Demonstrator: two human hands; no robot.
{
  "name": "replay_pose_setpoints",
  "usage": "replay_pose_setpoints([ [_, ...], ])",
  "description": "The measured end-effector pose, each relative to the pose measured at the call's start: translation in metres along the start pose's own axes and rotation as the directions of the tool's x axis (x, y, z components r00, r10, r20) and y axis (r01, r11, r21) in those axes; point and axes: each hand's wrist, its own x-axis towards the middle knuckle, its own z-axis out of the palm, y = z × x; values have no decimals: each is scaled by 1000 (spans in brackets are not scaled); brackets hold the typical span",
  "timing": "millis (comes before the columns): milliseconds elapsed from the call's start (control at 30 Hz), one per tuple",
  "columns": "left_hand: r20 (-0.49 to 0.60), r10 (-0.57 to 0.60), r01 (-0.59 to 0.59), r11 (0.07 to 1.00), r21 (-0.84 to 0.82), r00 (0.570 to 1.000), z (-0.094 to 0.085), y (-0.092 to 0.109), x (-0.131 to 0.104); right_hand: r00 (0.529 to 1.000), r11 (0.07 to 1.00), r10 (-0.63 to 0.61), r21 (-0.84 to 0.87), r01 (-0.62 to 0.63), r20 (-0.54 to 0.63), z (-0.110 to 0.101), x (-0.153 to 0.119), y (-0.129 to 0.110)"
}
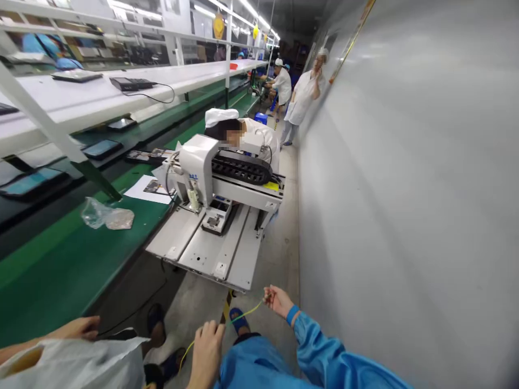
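Both hands' grip pinched on one yellow cord [243, 315], left hand [206, 346], right hand [278, 300], one machine [219, 205] ahead.

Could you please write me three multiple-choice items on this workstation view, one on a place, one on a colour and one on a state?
1. Where does the crumpled plastic bag lie?
A. on the green belt
B. on the floor
C. on the white shelf

2. What colour is the cord between the hands?
A. red
B. yellow-green
C. black

3. How does the right hand stand?
A. open and flat
B. pinched on the cord's end
C. resting on the machine

Answers: 1 A, the bag sits on the green belt. 2 B, the cord shows yellow-green. 3 B, its fingers close on the end, while the left hand grips the cord lower down.
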Motion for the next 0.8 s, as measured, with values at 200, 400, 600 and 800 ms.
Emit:
replay_pose_setpoints([
  [200,-335,384,-344,923,174,861,-50,58,93,924,844,-363,-377,382,123,-26,-20,-67],
  [400,-508,319,-353,935,32,800,-57,98,126,740,694,-179,-450,562,648,5,-67,-113],
  [600,-196,118,-181,923,-340,973,-21,97,115,747,427,-267,-620,658,609,-29,-54,-133],
  [800,180,-47,133,857,-498,983,11,106,93,735,205,-540,-783,588,410,-84,-18,-126],
])
